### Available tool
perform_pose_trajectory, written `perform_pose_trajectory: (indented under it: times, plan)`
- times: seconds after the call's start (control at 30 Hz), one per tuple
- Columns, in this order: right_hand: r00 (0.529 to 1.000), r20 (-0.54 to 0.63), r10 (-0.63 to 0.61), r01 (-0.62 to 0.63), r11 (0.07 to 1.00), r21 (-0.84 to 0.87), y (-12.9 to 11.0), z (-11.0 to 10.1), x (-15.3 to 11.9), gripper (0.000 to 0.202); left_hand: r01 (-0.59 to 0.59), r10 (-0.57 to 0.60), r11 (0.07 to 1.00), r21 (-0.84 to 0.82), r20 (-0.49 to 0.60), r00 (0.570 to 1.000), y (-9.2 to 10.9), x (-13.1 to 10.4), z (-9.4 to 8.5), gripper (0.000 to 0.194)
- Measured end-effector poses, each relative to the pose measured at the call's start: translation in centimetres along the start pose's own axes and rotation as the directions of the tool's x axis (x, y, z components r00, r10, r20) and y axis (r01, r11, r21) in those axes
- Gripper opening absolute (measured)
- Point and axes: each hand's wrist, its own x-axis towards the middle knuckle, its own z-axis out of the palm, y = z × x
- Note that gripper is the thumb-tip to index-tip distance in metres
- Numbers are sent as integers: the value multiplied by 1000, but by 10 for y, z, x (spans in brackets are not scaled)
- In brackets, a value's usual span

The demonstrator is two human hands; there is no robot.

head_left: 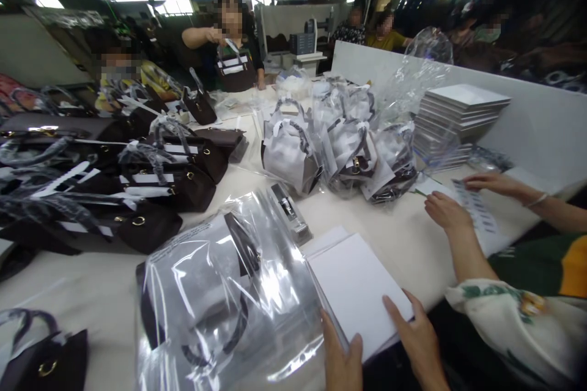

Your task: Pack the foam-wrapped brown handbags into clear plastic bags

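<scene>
At the near edge of the tabletop (398,235), left hand (342,354) and right hand (419,342) held white sheets (360,284) at their near corners, seemingly light, stiffish, slippery, best gripped by opposite edges.

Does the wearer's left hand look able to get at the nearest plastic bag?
Probably yes: the left hand is close beside the clear plastic bag, with nothing visible between them, though it seems to grip the white sheets and might need to let go.
</scene>
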Motion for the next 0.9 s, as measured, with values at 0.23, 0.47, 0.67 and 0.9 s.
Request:
perform_pose_trajectory:
  times: [0.23,0.47,0.67,0.9]
  plan:
    - [992,12,-123,124,991,-41,-26,5,33,74,79,-78,992,94,-20,997,52,28,-6,85]
    - [884,-47,-465,374,766,-524,-32,12,39,71,-44,46,948,314,1,999,54,23,-12,78]
    - [746,-104,-658,508,663,-549,-47,-2,27,56,-94,122,947,306,-76,990,30,24,-1,72]
    - [941,61,-334,332,943,37,-49,-27,16,51,-176,201,974,144,-181,963,34,12,-8,64]
